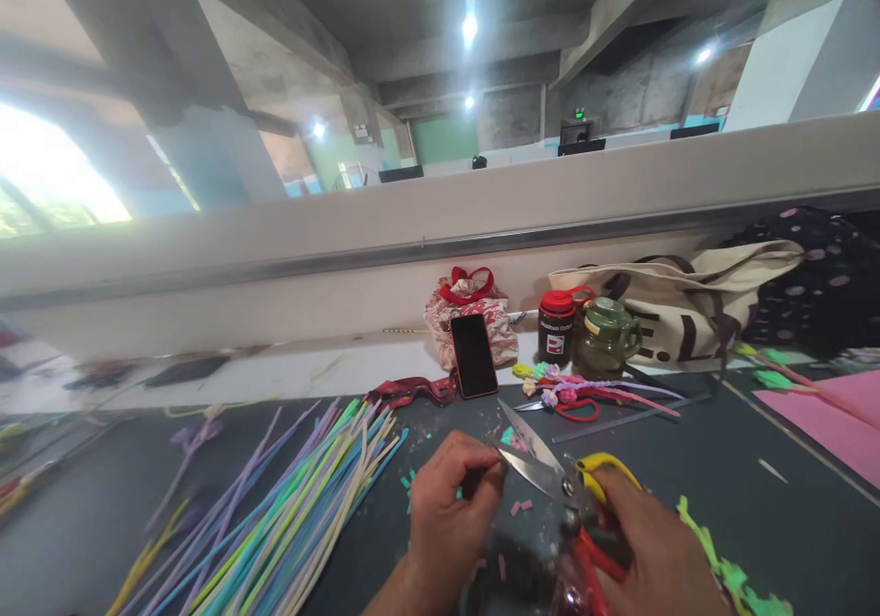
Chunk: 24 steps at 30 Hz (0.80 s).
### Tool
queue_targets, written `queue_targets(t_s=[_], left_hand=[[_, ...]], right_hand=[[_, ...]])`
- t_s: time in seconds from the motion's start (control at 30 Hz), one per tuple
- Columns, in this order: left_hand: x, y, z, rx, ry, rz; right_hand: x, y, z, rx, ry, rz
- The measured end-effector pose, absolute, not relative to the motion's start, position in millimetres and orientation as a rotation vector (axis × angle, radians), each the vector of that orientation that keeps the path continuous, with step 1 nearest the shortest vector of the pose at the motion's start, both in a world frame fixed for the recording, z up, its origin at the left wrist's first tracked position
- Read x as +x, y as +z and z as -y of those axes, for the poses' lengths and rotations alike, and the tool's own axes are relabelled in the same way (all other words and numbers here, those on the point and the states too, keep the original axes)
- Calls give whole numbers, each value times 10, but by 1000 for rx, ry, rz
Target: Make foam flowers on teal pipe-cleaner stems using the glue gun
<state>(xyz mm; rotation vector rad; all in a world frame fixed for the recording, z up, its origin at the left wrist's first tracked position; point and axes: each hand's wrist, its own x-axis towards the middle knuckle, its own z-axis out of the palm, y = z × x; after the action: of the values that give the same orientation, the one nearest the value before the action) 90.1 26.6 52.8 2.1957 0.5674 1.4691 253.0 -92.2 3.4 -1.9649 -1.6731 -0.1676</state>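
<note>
At lower centre of the head view: left hand (457,501), closed in a pinch, thumb and forefinger meeting on its right side; whether a small piece sits between them is too fine to tell. At lower right: right hand (656,543), curled round the handles of the large scissors (567,487), one loop yellow, one red. Blades spread in a V, tips toward the upper left, pivot between the two hands; the long axis runs from the right hand toward the left fingertips. Those fingertips lie at the end of the lower blade; touching or just beside, cannot be told. Right hand nearer the pivot, left nearer the tips. Around the hands: pink clippings (527,506) and teal clippings (405,483), loose on the dark tabletop (694,451). Lower left: bundle of coloured strips (295,506), slanting up to the right, apart from the left hand. Beyond the blades: phone (474,357), on end before a patterned bag (440,313); to its right, red-handled scissors (581,417) among flower stems (619,386). Lower right corner: green frilled strip (734,572), just beside the right hand. Right edge: pink sheet (835,414). Most room for moving, by judgement: between right hand and that sheet, where a pale sliver (774,471) lies.
</note>
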Motion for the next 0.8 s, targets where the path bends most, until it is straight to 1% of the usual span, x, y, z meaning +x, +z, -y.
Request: queue_targets(t_s=[0.43, 0.6, 0.8], left_hand=[[926, 520, -209, 2193, 1468, -614], [932, 526, -208, 2182, 1456, -647], [938, 519, -216, 2169, 1460, -626]], right_hand=[[2527, -3, 926, -1905, -176, 1659], [2515, 47, 931, -1894, -71, 1694], [2503, -1, 935, -1899, 97, 1626]])
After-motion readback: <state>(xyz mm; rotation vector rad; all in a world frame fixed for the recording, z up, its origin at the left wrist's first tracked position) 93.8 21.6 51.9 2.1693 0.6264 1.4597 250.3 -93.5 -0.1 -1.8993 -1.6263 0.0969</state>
